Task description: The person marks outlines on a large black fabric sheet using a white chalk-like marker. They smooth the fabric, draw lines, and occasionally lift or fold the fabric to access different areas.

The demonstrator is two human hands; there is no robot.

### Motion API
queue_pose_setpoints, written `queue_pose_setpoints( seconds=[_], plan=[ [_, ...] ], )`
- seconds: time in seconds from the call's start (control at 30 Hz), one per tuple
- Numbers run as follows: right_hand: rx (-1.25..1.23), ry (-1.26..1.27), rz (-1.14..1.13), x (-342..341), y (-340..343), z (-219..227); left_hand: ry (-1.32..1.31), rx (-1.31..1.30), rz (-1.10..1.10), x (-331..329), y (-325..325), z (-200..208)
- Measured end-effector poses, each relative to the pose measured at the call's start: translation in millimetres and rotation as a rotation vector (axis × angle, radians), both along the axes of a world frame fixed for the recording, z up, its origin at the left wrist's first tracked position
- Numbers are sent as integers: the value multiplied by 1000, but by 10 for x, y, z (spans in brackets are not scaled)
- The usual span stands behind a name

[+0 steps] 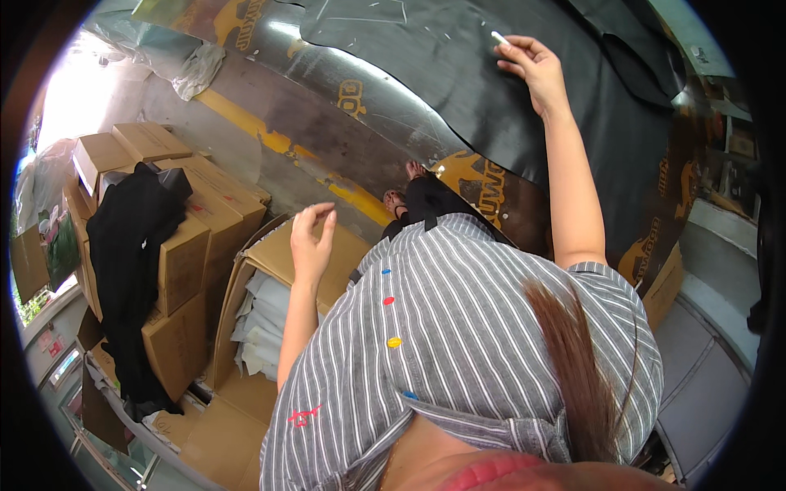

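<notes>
My right hand (536, 75) is raised over a large sheet of black leather (467, 90) and pinches a short stick of white chalk (499, 38) between thumb and fingers. Thin white lines and short marks show on the leather near the far edge. The sheet has a wavy near edge and lies across a dark board table (393, 106) with yellow print. My left hand (311, 242) hangs beside my body on the left, its fingers loosely bent and apart, holding nothing. Below it stands an open cardboard box (282, 258) with folded pale grey material (260, 315) inside.
Stacked cardboard cartons (184, 270) stand at the left, with black cloth (135, 221) draped over them. Crumpled clear plastic (199, 69) lies at the far left. A yellow stripe (270, 139) crosses the floor. Shelves (729, 155) line the right side.
</notes>
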State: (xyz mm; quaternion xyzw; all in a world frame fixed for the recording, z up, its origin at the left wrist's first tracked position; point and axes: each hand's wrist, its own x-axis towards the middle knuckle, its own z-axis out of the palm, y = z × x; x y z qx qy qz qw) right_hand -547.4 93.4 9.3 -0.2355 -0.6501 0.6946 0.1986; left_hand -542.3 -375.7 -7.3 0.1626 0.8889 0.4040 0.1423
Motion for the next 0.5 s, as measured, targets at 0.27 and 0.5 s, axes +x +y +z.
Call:
queue_pose_setpoints(
  seconds=[0.27,0.5],
  plan=[
    [637,-111,0,104,-496,21,493,149,-301,-6,1470,359],
    [699,-55,205,44,-1006,-13,464,-56,-516,418,1991,78]
  ],
)
